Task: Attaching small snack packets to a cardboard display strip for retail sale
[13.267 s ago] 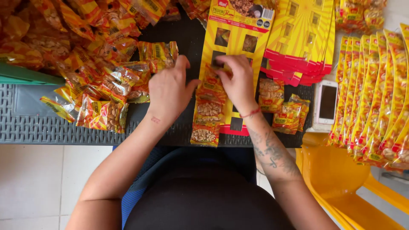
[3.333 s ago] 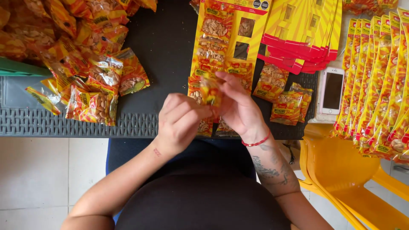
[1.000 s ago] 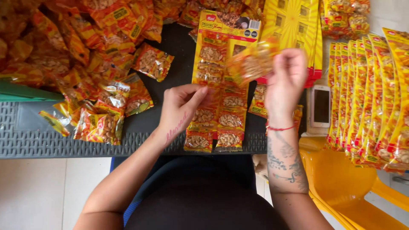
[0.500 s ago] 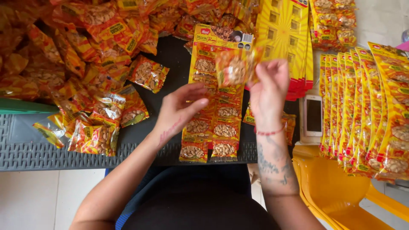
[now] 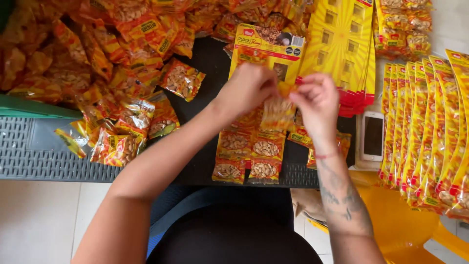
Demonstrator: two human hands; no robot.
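Observation:
My left hand (image 5: 248, 89) and my right hand (image 5: 316, 99) both pinch the top of one small clear packet of peanuts (image 5: 276, 112), held just above a yellow display card (image 5: 266, 49) lying on the dark table. Several packets (image 5: 249, 155) hang in two columns on the lower part of that card, reaching the table's near edge. The packet in my hands sits at the card's middle rows.
A big heap of loose peanut packets (image 5: 107, 73) covers the table's left. Blank yellow cards (image 5: 344, 44) are stacked at the upper right. Filled cards (image 5: 430, 127) overlap on the right beside a white phone (image 5: 373, 135). A yellow plastic chair (image 5: 400, 220) stands below.
My left hand rose from the card's hanging packets to join my right hand. The packet, held high by the right hand alone, came down to the card's middle.

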